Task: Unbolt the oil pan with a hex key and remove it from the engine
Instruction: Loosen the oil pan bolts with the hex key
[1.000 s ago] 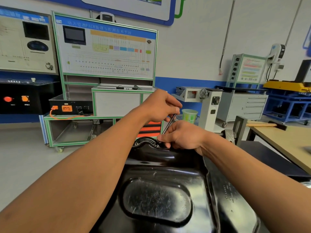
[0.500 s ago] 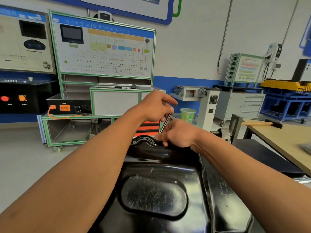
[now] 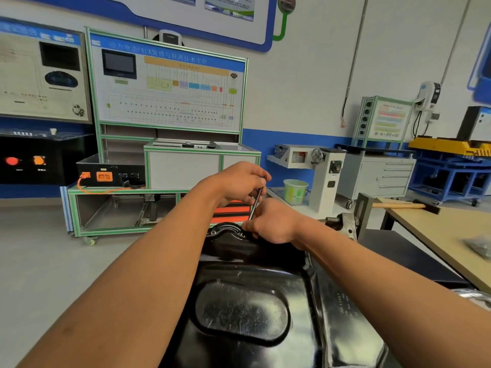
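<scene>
Two hands [image 3: 237,185] [image 3: 275,225] pinching hex key [image 3: 255,201], oil pan [image 3: 252,301]

bright even indoor light, glare on black oil pan [image 3: 247,309], blurred, bowed edges

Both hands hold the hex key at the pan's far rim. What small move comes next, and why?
Probably turn the hex key with the left hand: its tip sits at the oil pan rim, steadied by the right hand.
</scene>
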A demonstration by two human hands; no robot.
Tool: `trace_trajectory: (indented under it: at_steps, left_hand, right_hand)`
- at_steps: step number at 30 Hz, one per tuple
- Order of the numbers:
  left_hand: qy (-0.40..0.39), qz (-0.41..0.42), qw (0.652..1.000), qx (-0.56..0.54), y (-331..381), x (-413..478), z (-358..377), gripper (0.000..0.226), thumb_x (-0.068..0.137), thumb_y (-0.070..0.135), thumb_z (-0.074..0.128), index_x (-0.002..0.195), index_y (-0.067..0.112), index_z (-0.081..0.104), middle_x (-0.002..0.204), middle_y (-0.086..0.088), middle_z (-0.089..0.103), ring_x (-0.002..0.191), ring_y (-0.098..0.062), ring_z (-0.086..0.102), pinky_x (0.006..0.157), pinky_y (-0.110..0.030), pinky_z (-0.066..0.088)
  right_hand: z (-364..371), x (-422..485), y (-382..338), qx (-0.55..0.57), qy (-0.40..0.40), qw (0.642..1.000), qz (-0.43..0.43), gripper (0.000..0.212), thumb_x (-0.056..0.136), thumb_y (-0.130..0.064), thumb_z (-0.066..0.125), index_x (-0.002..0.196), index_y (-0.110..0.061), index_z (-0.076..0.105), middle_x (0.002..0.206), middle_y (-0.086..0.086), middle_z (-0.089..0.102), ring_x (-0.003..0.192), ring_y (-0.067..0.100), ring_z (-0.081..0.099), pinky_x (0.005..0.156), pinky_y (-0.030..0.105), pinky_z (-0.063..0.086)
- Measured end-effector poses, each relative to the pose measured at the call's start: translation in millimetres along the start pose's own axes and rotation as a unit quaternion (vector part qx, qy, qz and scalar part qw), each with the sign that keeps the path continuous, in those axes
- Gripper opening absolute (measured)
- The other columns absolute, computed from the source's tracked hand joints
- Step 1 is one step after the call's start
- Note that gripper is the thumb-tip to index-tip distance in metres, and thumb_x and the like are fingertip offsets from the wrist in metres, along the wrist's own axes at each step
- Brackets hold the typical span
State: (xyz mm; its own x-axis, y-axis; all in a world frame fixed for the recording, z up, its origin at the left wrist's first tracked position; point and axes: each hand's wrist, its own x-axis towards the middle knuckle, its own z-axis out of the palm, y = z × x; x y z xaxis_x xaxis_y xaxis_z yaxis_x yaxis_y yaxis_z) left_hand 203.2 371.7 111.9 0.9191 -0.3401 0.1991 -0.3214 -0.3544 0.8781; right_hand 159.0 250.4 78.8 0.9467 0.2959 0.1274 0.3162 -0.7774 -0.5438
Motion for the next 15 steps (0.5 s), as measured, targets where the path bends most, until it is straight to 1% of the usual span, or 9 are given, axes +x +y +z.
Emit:
trace_trajectory:
  at_steps: [2, 3, 4, 6, 7, 8, 10, 12, 15]
  left_hand:
    - [0.002, -0.007, 1.0, -0.027, -2.7, -3.3, -10.7, 0.016, 0.102, 0.003, 0.045, 0.106, 0.009, 0.058, 0.08, -0.009, 0.06, 0.069, -0.015, 0.059, 0.058, -0.024, 0.054]
    - [0.008, -0.013, 0.999, -0.05, -6.0, -7.1, -20.8, 0.015, 0.102, 0.001, 0.046, 0.105, 0.008, 0.058, 0.08, -0.008, 0.062, 0.068, -0.015, 0.063, 0.058, -0.024, 0.056]
    - [0.016, -0.023, 0.997, -0.077, -10.9, -11.1, -33.8, 0.013, 0.101, 0.0, 0.047, 0.104, 0.007, 0.058, 0.082, -0.009, 0.065, 0.069, -0.016, 0.067, 0.059, -0.024, 0.058]
    - [0.027, -0.065, 0.99, -0.12, -27.2, -26.2, -62.4, 0.01, 0.099, 0.001, 0.052, 0.105, 0.005, 0.058, 0.09, -0.012, 0.073, 0.076, -0.019, 0.074, 0.063, -0.025, 0.061]
    - [0.028, -0.095, 0.987, -0.127, -38.1, -38.1, -74.9, 0.012, 0.097, 0.002, 0.055, 0.108, 0.003, 0.06, 0.095, -0.015, 0.075, 0.081, -0.021, 0.075, 0.065, -0.026, 0.062]
    - [0.029, -0.123, 0.984, -0.127, -49.8, -50.0, -84.7, 0.016, 0.094, 0.003, 0.059, 0.11, 0.002, 0.061, 0.099, -0.016, 0.075, 0.086, -0.023, 0.075, 0.068, -0.026, 0.062]
    - [0.029, -0.151, 0.982, -0.108, -71.6, -73.0, -94.7, 0.018, 0.09, 0.006, 0.063, 0.109, 0.002, 0.064, 0.101, -0.016, 0.076, 0.095, -0.023, 0.074, 0.073, -0.026, 0.062]
    - [0.033, -0.141, 0.986, -0.078, -83.8, -89.6, -94.6, 0.015, 0.09, 0.007, 0.065, 0.105, 0.004, 0.067, 0.101, -0.012, 0.076, 0.099, -0.019, 0.073, 0.077, -0.026, 0.059]
    - [0.055, -0.117, 0.99, -0.06, -87.2, -98.7, -90.8, 0.013, 0.091, 0.005, 0.065, 0.104, 0.004, 0.068, 0.098, -0.011, 0.077, 0.094, -0.018, 0.074, 0.08, -0.026, 0.056]
  right_hand:
    - [2.0, -0.3, -2.6, -0.018, -0.002, 1.0, -0.025, 0.036, 0.091, -0.01, 0.061, 0.058, -0.016, 0.049, 0.052, -0.003, 0.047, 0.041, 0.006, 0.044, 0.037, 0.013, 0.03]
    - [3.4, 0.3, -4.7, -0.036, -0.009, 0.999, -0.037, 0.036, 0.092, -0.011, 0.059, 0.058, -0.015, 0.047, 0.054, -0.001, 0.046, 0.046, 0.01, 0.044, 0.04, 0.016, 0.032]
    - [3.8, 1.2, -7.4, -0.055, -0.019, 0.997, -0.048, 0.035, 0.094, -0.013, 0.058, 0.06, -0.013, 0.048, 0.058, 0.002, 0.047, 0.053, 0.015, 0.044, 0.047, 0.02, 0.035]
    - [3.3, 4.1, -8.6, -0.064, -0.042, 0.995, -0.062, 0.027, 0.096, -0.017, 0.058, 0.071, -0.008, 0.059, 0.067, 0.007, 0.054, 0.064, 0.02, 0.048, 0.061, 0.029, 0.04]
    - [3.4, 5.1, -7.1, -0.048, -0.05, 0.996, -0.063, 0.024, 0.097, -0.019, 0.06, 0.077, -0.006, 0.065, 0.071, 0.006, 0.058, 0.067, 0.019, 0.051, 0.065, 0.03, 0.042]
    - [3.4, 6.0, -5.1, -0.034, -0.052, 0.996, -0.066, 0.023, 0.097, -0.02, 0.062, 0.081, -0.005, 0.069, 0.072, 0.004, 0.061, 0.067, 0.016, 0.053, 0.066, 0.028, 0.043]
    - [3.5, 5.9, -1.5, -0.025, -0.044, 0.996, -0.075, 0.023, 0.097, -0.022, 0.065, 0.082, -0.006, 0.071, 0.072, 0.002, 0.063, 0.066, 0.011, 0.054, 0.064, 0.025, 0.042]
    - [2.8, 4.9, 0.2, -0.035, -0.032, 0.995, -0.089, 0.024, 0.097, -0.022, 0.064, 0.081, -0.006, 0.071, 0.075, 0.004, 0.067, 0.068, 0.011, 0.056, 0.065, 0.024, 0.043]
    - [1.0, 2.2, -1.2, -0.054, -0.036, 0.992, -0.107, 0.025, 0.098, -0.024, 0.062, 0.087, -0.004, 0.073, 0.084, 0.007, 0.071, 0.075, 0.015, 0.061, 0.072, 0.029, 0.047]
